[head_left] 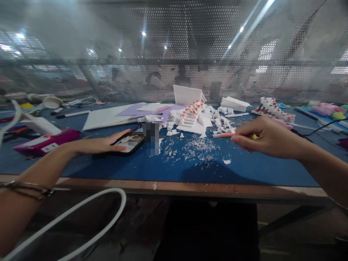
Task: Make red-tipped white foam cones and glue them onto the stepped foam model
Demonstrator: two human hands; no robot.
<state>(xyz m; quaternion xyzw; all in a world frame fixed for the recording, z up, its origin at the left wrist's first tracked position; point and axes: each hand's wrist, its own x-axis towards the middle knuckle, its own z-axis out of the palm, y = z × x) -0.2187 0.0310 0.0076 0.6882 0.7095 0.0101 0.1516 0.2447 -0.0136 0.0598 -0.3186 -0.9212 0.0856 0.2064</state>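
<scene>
My left hand (104, 144) lies flat, fingers stretched out, on a dark phone (129, 142) resting on the blue mat (174, 165). My right hand (262, 137) is closed in a pinch around a thin orange stick-like tool (223, 135) that points left, with something small and yellow at the fingers. Between the hands the mat is strewn with white foam crumbs (199, 146). Behind them stands a white foam stepped model (191, 115) with small red pieces on its steps.
White and purple sheets (114, 116) lie at the back left, foam blocks (234, 103) and another red-dotted model (273, 108) at the back right. A magenta case (45, 142) sits far left. A perforated metal screen (174, 54) closes the back. A white cable (81, 214) loops below the table edge.
</scene>
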